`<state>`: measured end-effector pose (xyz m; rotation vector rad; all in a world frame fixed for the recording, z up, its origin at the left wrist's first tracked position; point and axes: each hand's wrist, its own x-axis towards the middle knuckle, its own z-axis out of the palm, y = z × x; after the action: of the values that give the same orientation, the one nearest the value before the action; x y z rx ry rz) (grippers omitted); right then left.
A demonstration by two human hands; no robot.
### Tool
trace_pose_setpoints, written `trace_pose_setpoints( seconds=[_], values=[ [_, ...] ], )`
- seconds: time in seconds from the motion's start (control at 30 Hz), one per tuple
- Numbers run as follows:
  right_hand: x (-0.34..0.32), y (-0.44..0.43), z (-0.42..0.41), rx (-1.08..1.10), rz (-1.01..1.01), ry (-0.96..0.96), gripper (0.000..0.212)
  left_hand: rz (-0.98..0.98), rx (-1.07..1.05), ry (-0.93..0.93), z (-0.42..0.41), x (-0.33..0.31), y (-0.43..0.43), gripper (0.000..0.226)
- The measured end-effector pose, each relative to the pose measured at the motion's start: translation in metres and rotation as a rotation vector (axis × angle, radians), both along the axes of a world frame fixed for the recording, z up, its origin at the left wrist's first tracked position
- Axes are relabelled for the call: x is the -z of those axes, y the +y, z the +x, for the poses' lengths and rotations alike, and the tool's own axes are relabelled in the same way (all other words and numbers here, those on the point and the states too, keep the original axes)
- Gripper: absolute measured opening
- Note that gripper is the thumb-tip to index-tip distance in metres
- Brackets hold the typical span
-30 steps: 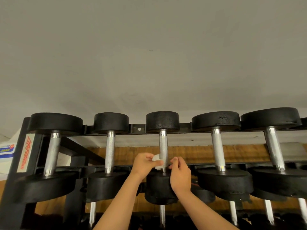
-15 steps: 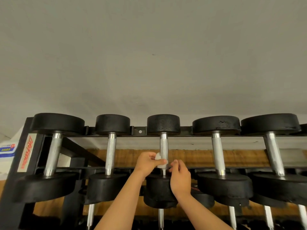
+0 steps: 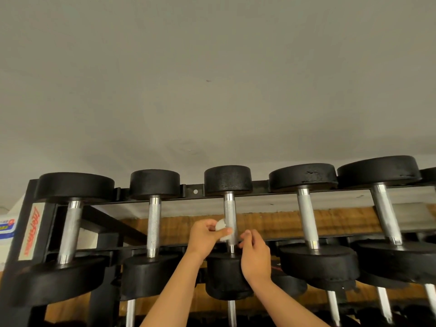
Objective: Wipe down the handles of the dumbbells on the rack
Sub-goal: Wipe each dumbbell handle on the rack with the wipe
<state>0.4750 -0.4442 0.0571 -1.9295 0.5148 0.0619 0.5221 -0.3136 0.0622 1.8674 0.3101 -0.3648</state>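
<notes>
Several black dumbbells with chrome handles lie across the top tier of a black rack [image 3: 195, 191]. The middle dumbbell's knurled handle [image 3: 229, 213] runs between its two black heads. My left hand [image 3: 204, 239] pinches a small white wipe [image 3: 221, 225] against the left side of that handle, near its lower end. My right hand [image 3: 256, 253] is at the handle's right side, fingers curled by the near head [image 3: 226, 279]; whether it touches the wipe or the handle is unclear.
Neighbouring dumbbell handles stand at left [image 3: 153, 225] and right [image 3: 306, 220]. A lower tier of dumbbells shows chrome handles [image 3: 232, 312] beneath. A red-lettered label [image 3: 31, 232] marks the rack's left post. A grey wall fills the upper view; wooden boards lie behind the rack.
Both hands stay at the lower end of the middle handle; my left hand with the wipe has shifted slightly along the bar. The view has tilted a little upward.
</notes>
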Motion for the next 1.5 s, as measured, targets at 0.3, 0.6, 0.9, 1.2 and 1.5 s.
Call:
trace_pose_setpoints(
  seconds=[0.3, 0.6, 0.9, 1.2, 1.5],
  values=[
    [0.003, -0.001, 0.0, -0.002, 0.006, -0.006, 0.029, -0.022, 0.023, 0.015, 0.003, -0.002, -0.003, 0.016],
    [0.005, -0.001, -0.001, 0.005, 0.016, -0.015, 0.03, -0.168, -0.127, 0.033, -0.003, -0.005, -0.016, 0.021],
    [0.008, -0.001, 0.0, 0.002, 0.016, 0.003, 0.03, -0.241, -0.147, -0.032, -0.023, -0.009, -0.016, 0.038],
    [0.004, -0.001, 0.0, 0.019, 0.044, -0.005, 0.031, -0.081, -0.159, -0.054, 0.0, -0.012, -0.029, 0.015],
    [0.002, 0.0, 0.0, 0.019, 0.043, 0.013, 0.032, 0.015, -0.291, -0.115, -0.01, -0.005, -0.026, 0.006]
  ],
)
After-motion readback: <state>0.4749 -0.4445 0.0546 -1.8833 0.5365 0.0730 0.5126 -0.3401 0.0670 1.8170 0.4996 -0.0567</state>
